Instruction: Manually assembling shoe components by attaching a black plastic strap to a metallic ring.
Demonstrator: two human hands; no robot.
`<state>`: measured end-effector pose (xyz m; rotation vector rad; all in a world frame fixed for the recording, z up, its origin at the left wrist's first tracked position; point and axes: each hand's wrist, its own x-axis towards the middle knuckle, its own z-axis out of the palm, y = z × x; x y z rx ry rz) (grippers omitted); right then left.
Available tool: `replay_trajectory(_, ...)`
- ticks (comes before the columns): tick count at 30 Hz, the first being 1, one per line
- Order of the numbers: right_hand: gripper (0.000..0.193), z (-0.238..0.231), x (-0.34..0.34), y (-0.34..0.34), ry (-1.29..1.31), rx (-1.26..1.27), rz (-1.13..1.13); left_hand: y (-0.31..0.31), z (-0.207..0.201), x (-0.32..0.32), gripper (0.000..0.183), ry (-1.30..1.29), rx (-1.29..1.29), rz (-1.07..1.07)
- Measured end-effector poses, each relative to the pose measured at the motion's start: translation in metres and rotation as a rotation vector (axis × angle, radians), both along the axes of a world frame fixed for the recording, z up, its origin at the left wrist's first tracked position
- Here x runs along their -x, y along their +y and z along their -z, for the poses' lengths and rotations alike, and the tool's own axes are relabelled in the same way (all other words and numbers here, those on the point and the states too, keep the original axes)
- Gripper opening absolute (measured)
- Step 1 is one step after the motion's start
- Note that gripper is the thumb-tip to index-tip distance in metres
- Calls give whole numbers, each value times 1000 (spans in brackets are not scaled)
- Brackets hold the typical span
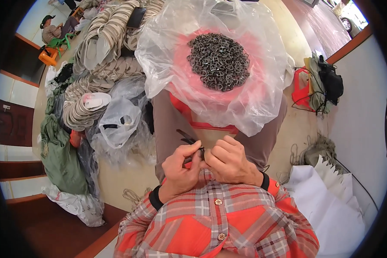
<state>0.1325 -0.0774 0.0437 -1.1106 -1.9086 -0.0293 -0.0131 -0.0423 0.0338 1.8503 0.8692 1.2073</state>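
Note:
In front of my chest both hands are closed and close together. A thin black strap (185, 136) sticks out past the fingers of my left hand (181, 168), which pinches it. At those fingertips sits a small dark metal buckle (201, 150), partly covered. My right hand (230, 162) is curled with its fingertips by the buckle, and what lies inside its fingers is hidden. Just beyond my hands, a heap of dark metal buckles (219, 62) rests on clear plastic sheeting (157, 56) over a pink-red basin (185, 96) between my knees.
Stacks of pale shoe soles (79, 107) lie at the left, with a black phone (136, 17) on top of one. Beside them are clear plastic bags (121, 118) and a green sack (60, 159). A red bag (302, 88) is at right. Another person (53, 31) sits far left.

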Motion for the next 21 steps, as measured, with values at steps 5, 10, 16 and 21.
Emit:
replay_trajectory(5,11,-5,0,-3,-97,-24,-59,-6,5,3,22,-49,9,-21)
replay_trajectory(10,11,-11,-9,-7,-152,36,-177,-11,2,7,23,-13,-55,3)
replay_trajectory(16,13,-19,-10,-5,-311,62,-94,-8,-8,4,18,-71,360,67)
replay_trajectory(21,15,-14,-12,-3,-329,72,6,0,-14,1,18,-183,578,138)
